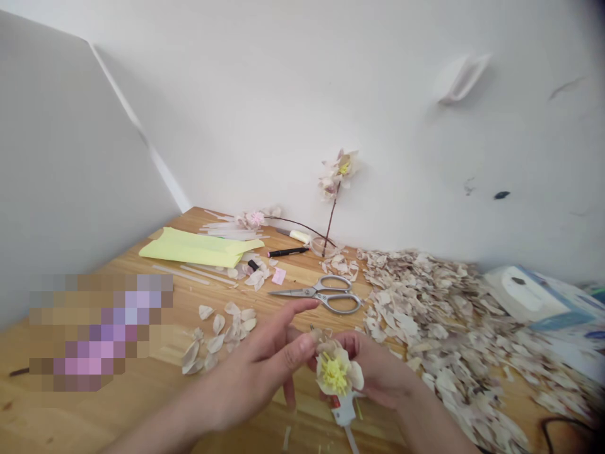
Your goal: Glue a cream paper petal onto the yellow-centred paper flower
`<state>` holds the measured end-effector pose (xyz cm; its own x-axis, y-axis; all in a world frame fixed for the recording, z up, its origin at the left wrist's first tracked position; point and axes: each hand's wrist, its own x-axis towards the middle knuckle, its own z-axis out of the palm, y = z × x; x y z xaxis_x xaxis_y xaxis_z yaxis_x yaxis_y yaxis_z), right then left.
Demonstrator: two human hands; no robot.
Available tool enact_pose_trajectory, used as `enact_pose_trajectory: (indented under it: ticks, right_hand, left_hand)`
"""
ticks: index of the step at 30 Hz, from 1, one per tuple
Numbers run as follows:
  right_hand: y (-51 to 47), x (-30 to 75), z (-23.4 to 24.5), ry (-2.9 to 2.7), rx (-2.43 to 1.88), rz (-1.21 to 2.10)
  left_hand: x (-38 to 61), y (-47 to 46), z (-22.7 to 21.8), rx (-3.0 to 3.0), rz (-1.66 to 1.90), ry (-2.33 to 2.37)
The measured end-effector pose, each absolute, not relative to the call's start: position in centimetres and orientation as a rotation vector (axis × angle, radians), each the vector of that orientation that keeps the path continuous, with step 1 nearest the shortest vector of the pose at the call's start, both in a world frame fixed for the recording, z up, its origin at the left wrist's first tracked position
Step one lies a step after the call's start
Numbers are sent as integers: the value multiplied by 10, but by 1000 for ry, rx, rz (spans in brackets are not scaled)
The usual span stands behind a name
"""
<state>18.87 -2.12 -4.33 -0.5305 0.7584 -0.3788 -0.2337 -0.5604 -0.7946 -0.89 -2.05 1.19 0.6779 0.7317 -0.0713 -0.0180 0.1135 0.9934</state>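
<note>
while the right hand (378,372) curls behind a pale-petalled flower with yellow stamens (334,375), apparently gripping it, the left hand (265,362) is at the flower's other side; whether it pinches anything, i cannot tell. the step looks like arranging its petals; the next move calls for a light touch. a white wall (283,94) backs the brown wooden table (142,419) below, holding a heap of papery beige petals (425,309) and silver metal scissors (309,292).

Single head view; faces forward, down; hands (258,369) near, table (85,425) below, wall (259,113) beyond
</note>
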Motion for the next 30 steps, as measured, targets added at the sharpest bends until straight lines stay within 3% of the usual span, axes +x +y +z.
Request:
enact_pose_trajectory:
  ticks: [11, 18, 30]
  right_hand:
    - [-24, 181, -34, -850, -909, 1937]
    - [-29, 166, -32, -684, -882, 1759]
    - [-31, 162, -37, -832, -886, 1895]
  left_hand:
    - [-6, -8, -3, 1078, 657, 584]
    - [5, -13, -9, 1264, 760, 751]
    - [1, 1, -10, 1205, 691, 858]
